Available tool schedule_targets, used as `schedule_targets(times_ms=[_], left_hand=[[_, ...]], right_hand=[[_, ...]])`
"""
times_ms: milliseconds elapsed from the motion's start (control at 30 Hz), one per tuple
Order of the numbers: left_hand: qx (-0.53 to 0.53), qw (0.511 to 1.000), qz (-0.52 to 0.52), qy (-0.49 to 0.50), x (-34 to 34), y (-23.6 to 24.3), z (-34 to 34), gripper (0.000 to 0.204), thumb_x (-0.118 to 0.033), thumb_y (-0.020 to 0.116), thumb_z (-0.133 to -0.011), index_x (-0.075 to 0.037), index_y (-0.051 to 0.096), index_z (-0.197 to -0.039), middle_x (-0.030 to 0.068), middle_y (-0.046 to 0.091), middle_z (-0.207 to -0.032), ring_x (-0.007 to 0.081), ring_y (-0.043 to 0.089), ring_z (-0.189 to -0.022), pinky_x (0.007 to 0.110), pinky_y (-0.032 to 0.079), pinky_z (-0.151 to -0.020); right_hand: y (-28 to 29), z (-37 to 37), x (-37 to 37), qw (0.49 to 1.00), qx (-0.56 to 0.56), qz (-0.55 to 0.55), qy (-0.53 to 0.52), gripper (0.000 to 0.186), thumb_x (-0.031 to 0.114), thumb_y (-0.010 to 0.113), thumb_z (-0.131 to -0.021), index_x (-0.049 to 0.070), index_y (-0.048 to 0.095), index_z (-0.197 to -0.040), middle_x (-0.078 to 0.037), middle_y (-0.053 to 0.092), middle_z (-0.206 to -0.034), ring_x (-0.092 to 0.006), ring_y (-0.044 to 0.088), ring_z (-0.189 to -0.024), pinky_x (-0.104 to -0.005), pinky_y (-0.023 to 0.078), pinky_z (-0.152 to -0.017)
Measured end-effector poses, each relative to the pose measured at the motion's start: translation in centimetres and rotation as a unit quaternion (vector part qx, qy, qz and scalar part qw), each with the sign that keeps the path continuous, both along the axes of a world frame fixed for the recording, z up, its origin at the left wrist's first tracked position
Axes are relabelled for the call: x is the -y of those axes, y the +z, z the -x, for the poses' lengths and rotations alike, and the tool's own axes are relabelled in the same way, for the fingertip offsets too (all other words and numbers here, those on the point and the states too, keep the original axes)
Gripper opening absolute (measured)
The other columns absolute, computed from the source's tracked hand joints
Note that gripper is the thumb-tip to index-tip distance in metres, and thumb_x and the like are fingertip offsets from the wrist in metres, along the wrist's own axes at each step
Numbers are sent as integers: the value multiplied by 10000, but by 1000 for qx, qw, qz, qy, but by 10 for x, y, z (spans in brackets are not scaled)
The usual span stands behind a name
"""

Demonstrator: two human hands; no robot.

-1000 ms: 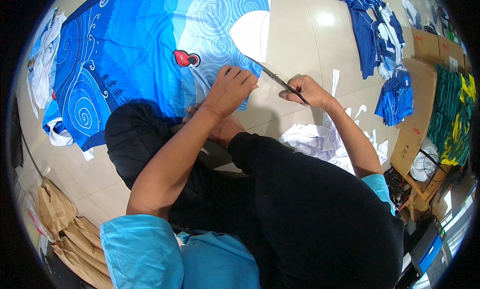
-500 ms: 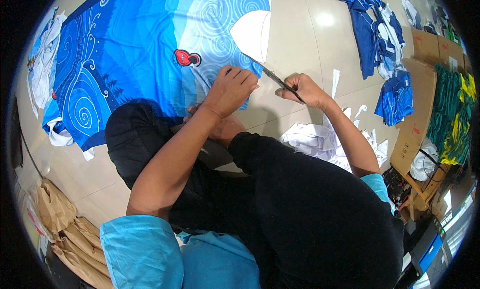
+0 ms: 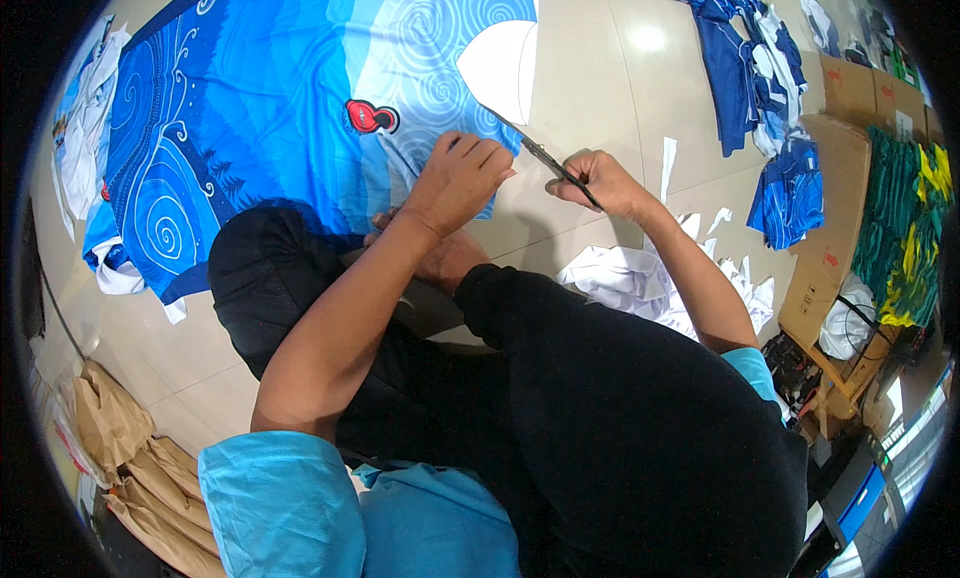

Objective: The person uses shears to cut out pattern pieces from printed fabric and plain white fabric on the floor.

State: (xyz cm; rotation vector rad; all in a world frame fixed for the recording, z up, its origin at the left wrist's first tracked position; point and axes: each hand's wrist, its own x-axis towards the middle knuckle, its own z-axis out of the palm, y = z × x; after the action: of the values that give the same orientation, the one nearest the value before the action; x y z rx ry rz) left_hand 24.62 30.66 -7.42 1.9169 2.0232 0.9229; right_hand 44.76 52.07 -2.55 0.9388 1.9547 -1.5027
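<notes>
Blue printed fabric (image 3: 290, 78) with swirl patterns and a red and black emblem lies spread on the floor. A white curved piece (image 3: 500, 73) shows at its right edge. My left hand (image 3: 463, 183) is closed on the fabric's near right edge, fingers bent over it. In my right hand (image 3: 605, 186) is a pair of dark scissors (image 3: 548, 160). Their blades point up and left to the fabric's edge beside the white piece, close to my left fingertips. My left hand partly covers the edge between them.
White cloth scraps (image 3: 640, 278) lie to the right of my bare foot (image 3: 455, 263). Farther right are blue garments (image 3: 725, 68), cardboard boxes (image 3: 825, 218) and green and yellow cloth (image 3: 900, 228). More fabric (image 3: 95, 108) lies at the far left, with brown paper (image 3: 115, 418) below.
My right hand and the scissors have shifted very slightly left. My left hand keeps its place on the fabric, which lies as before.
</notes>
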Motion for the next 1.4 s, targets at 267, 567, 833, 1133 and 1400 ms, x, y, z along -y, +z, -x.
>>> schedule_targets(times_ms=[267,567,833,1133,1400], left_hand=[[-4,1000,15,-5,1,-1,0,134,-231,707,-1044,-133,681,-1131,23,645,-1072,240,643,-1069,451,483,-1022],[12,1000,1,-4,1,-1,1,128,-225,706,-1045,-130,679,-1126,29,641,-1072,246,644,-1058,450,483,-1022],[91,996,11,7,2,-2,3,178,-283,689,-1084,-112,642,-1098,69,673,-1067,309,663,-1054,486,477,-1037],[91,996,11,2,3,0,4,161,-267,688,-1084,-114,642,-1099,66,672,-1062,300,666,-1061,481,479,-1041],[91,996,16,-1,3,2,5,165,-271,675,-1091,-109,646,-1099,69,673,-1064,311,664,-1055,490,476,-1047]], right_hand=[[-3,-2,1,1000,-2,-16,6,453,237,866,-971,118,572,-647,59,488,-588,-64,423,-551,-293,314,-513],[5,0,9,1000,6,-2,-17,462,276,856,-985,118,579,-652,50,486,-546,-60,430,-504,-282,323,-492],[6,3,12,999,20,11,-23,417,290,858,-974,113,617,-683,46,497,-548,-65,442,-490,-277,304,-484],[2,10,15,999,25,10,-38,420,303,866,-951,103,622,-674,42,509,-572,-67,444,-507,-283,302,-491],[0,14,18,998,15,23,-59,461,333,873,-928,102,604,-634,38,512,-565,-81,467,-526,-305,323,-495]])
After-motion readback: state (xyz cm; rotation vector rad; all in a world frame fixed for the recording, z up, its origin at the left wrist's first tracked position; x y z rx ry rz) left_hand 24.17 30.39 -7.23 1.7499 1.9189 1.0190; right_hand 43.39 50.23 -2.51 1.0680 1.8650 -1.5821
